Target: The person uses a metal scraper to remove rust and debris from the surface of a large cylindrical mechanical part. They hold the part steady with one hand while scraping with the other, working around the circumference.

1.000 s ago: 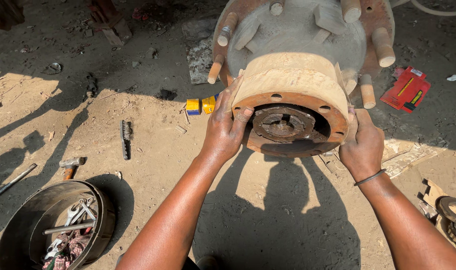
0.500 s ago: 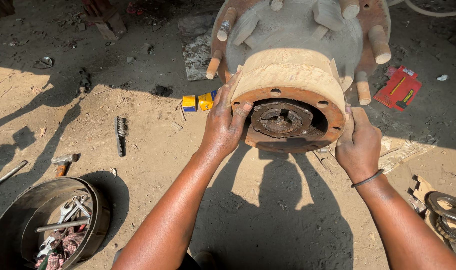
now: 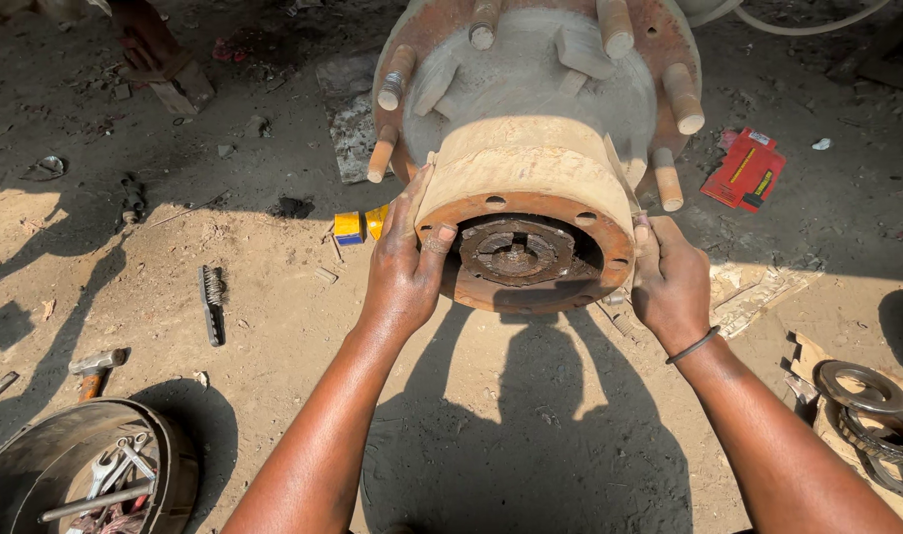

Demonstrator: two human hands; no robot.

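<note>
A large rusty wheel hub point(image 3: 531, 168) with several thick studs sticks out toward me above dusty ground. My left hand point(image 3: 404, 262) grips the left side of the hub's round front flange, thumb on its face. Gripping the right rim of the same flange is my right hand point(image 3: 669, 282), with a dark band on its wrist. Inside the flange I see a dark nut and spindle end point(image 3: 516, 252).
A round metal pan point(image 3: 36, 465) holding wrenches sits at bottom left, a hammer point(image 3: 93, 366) beside it. On the ground lie a wire brush point(image 3: 211, 302), a yellow-blue box point(image 3: 361, 223) and a red packet point(image 3: 743, 170). Bearing rings point(image 3: 867, 405) rest at right.
Both hands keep their grip on the hub flange. The view has shifted slightly, so the hub sits a little higher in the frame.
</note>
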